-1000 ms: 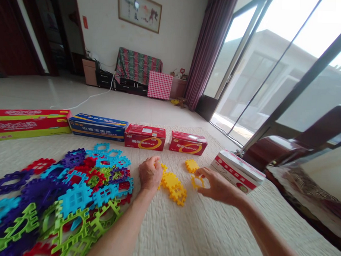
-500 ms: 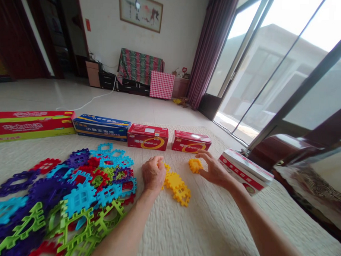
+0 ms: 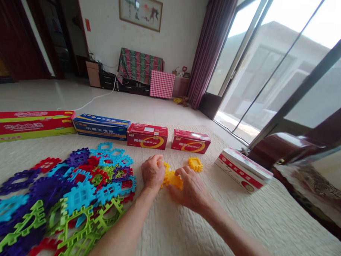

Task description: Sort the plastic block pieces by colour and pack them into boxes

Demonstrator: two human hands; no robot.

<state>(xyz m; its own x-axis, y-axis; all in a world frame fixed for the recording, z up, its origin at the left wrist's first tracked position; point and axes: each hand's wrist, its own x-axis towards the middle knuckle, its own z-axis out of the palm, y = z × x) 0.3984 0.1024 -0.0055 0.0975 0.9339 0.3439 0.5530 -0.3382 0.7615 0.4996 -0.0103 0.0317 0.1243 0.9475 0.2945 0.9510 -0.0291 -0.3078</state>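
On the cream quilted mat, my left hand (image 3: 153, 172) is closed at the left end of a group of yellow interlocking building pieces (image 3: 172, 179). A yellow toothed edge shows beside its fingers; the rest of its grip is hidden. My right hand (image 3: 191, 190) curls over the right part of those pieces, thumb on the near side and fingers on the far side. Its thumb is blurred. Just beyond that hand lies a separate yellow square piece (image 3: 195, 164), untouched.
Left of my hands spreads a pile of toothed plastic pieces (image 3: 80, 195) in blue, purple, green and red. A long red-yellow box (image 3: 33, 125), a blue box (image 3: 102, 127) and two red boxes (image 3: 147, 136) line the far side. A white-red box (image 3: 243, 169) stands right.
My right hand has moved left and nearer, from beside the separate yellow square to the yellow group. The square stays on the mat. My left hand has barely moved.
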